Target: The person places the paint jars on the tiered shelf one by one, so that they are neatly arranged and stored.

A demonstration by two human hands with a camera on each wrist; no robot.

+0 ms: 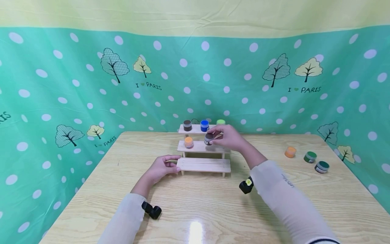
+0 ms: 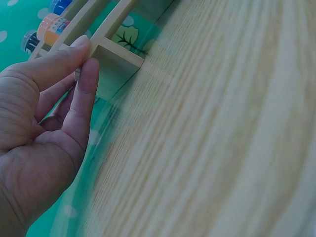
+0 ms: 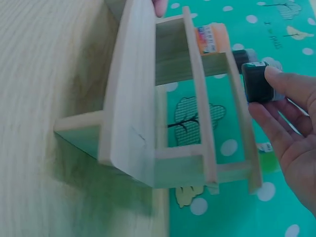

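Observation:
A three-step wooden rack (image 1: pixel 203 165) stands near the back of the table. My right hand (image 1: pixel 228 137) pinches a small dark paint jar (image 3: pixel 256 83) between thumb and fingers, at the middle step; whether the jar touches the step I cannot tell. To its left on that step sits an orange jar (image 1: pixel 189 143). The top step bears a dark brown jar (image 1: pixel 187 126), a blue jar (image 1: pixel 204 126) and a light green jar (image 1: pixel 220 122), partly hidden by my right hand. My left hand (image 2: pixel 49 108) pinches the left end of the lowest step between thumb and finger.
On the right of the table (image 1: pixel 106 203) stand another orange jar (image 1: pixel 290 152), a green jar (image 1: pixel 310 157) and a dark green jar (image 1: pixel 322 166). A green dotted cloth (image 1: pixel 170 78) hangs right behind the table and along its sides.

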